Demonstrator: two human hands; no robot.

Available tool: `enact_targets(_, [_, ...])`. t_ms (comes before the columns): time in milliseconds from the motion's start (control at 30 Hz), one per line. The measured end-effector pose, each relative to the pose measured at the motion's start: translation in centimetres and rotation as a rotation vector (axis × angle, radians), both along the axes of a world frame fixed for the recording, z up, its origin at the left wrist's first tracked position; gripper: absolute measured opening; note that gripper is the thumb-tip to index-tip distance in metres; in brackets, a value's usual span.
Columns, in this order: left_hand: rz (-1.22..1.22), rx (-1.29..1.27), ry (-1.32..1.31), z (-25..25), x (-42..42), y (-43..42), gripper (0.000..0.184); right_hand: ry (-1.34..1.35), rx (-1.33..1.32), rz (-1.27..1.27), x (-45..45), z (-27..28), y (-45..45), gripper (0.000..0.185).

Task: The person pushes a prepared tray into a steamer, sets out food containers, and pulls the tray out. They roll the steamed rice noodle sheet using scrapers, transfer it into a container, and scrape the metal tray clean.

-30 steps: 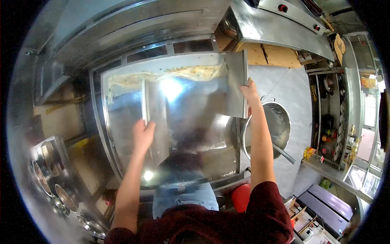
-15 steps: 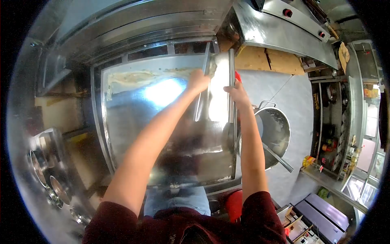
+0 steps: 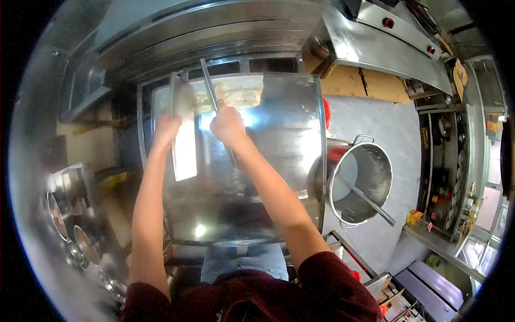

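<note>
Gripping with the left hand [image 3: 168, 130] a long, flat, silver metal plate [image 3: 185, 147] by its raised rim, fingers closed around that edge, with the bright face just to their right; clamping in the right hand [image 3: 228, 124] a second silver metal plate [image 3: 208, 80], seen almost edge-on, fingers folded on its bar-like rim, with the far end reaching out beyond the knuckles; holding both over the left part of a broad, shiny steel surface [image 3: 273, 142]; cannot tell, through the blur, whether either lower edge touches it.

Lying just beyond the right fingers, a pale, smeared strip of residue [image 3: 244, 90] along the far side; standing well to the right of those fingers, a deep, round steel pot [image 3: 379, 161], with a silver long-handled tool [image 3: 382, 213] slanting over its rim.

Risking a knock between the plates, or pinched fingertips, if brought together too fast across so narrow a gap; risking a slip if the rims are greasy; risking a scratch if tilted onto a corner, or missed smears if pressed unevenly; risking residue over the far edge if pushed too hard.
</note>
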State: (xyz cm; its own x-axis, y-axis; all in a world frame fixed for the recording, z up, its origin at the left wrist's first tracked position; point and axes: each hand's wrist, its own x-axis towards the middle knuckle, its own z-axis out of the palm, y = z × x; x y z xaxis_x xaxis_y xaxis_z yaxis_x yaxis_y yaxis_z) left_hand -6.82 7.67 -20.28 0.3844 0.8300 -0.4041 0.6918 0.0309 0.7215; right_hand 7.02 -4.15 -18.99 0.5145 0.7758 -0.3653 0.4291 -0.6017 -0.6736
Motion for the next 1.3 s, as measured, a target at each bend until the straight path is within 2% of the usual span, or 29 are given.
enact_targets(67, [0.060, 0.015, -0.045, 0.0, -3.2, 0.3, 0.017, -0.059, 0.078, -0.055, -1.9, 0.2, -0.4, 0.028])
enact_targets(167, [0.198, -0.063, -0.029, -1.9, -8.6, 0.3, 0.017, -0.149, 0.039, 0.007, -3.3, -0.2, -3.4, 0.028])
enact_targets(200, [0.251, -0.182, -0.101, -1.7, -10.0, -0.3, 0.018, -0.187, 0.032, 0.022, -3.9, -0.8, -4.4, 0.027])
enact_targets(233, [0.359, -0.123, -0.107, -0.2, -10.5, -2.0, 0.021, -0.127, -0.054, 0.090, -4.6, 0.3, -5.3, 0.031])
enact_targets(267, [0.369, -0.178, -0.107, -0.6, -12.4, -2.7, 0.022, -0.068, -0.138, 0.164, -5.4, 1.2, -5.9, 0.035])
enact_targets(300, [0.379, -0.233, -0.112, -1.1, -14.1, -3.4, 0.023, -0.040, -0.125, 0.183, -6.7, 0.7, -6.3, 0.033])
enact_targets(367, [0.357, -0.173, -0.017, 0.5, -15.4, -5.4, 0.024, 0.012, -0.110, 0.196, -8.9, -1.7, -6.8, 0.029])
enact_targets(433, [0.309, -0.071, -0.019, -4.9, -18.8, -6.1, 0.022, 0.073, -0.037, 0.170, -10.2, -2.3, -6.0, 0.026])
enact_targets(500, [0.355, -0.046, 0.060, -5.2, -18.6, -6.3, 0.026, 0.076, 0.001, 0.155, -11.3, -2.8, -4.5, 0.023])
enact_targets(533, [0.305, -0.153, -0.034, -4.0, -18.3, -5.9, 0.024, 0.046, -0.001, 0.155, -11.5, -3.1, -3.1, 0.021])
enact_targets(600, [0.282, -0.059, 0.056, -5.0, -18.0, -4.6, 0.026, -0.022, -0.033, 0.150, -12.2, -2.2, -0.5, 0.022])
enact_targets(667, [0.286, 0.030, 0.104, -3.4, -16.1, -3.3, 0.031, -0.057, 0.045, 0.175, -12.4, -2.3, 1.7, 0.024])
enact_targets(767, [0.339, 0.057, -0.044, -7.3, -15.1, 0.0, 0.034, -0.066, 0.069, 0.194, -11.7, -4.6, 5.7, 0.027])
enact_targets(833, [0.312, 0.070, -0.048, -6.4, -13.6, 2.5, 0.033, -0.082, 0.064, 0.201, -11.3, -5.9, 8.8, 0.028])
enact_targets(867, [0.289, 0.157, 0.011, -5.3, -12.7, 3.5, 0.032, -0.102, 0.062, 0.205, -11.3, -6.2, 10.2, 0.028])
enact_targets(933, [0.197, 0.186, -0.039, -6.9, -11.8, 6.1, 0.031, -0.123, 0.035, 0.216, -11.6, -5.6, 11.9, 0.028])
enact_targets(967, [0.150, 0.201, -0.064, -7.8, -11.5, 7.4, 0.031, -0.125, 0.037, 0.215, -11.9, -5.6, 12.5, 0.028])
enact_targets(1067, [0.221, -0.030, -0.054, -7.3, -9.4, 9.4, 0.030, -0.137, 0.081, 0.191, -12.6, -7.3, 13.7, 0.027])
enact_targets(1167, [0.261, 0.128, -0.120, -7.0, -8.5, 8.9, 0.029, -0.106, 0.101, 0.113, -13.1, -6.9, 13.5, 0.029])
enact_targets(1267, [0.231, -0.068, -0.125, -6.1, -8.2, 8.2, 0.028, -0.043, 0.105, 0.096, -11.7, -5.9, 12.6, 0.029])
enact_targets(1300, [0.163, 0.069, -0.058, -6.2, -7.8, 7.6, 0.028, -0.031, 0.122, 0.074, -11.3, -4.9, 12.0, 0.029])
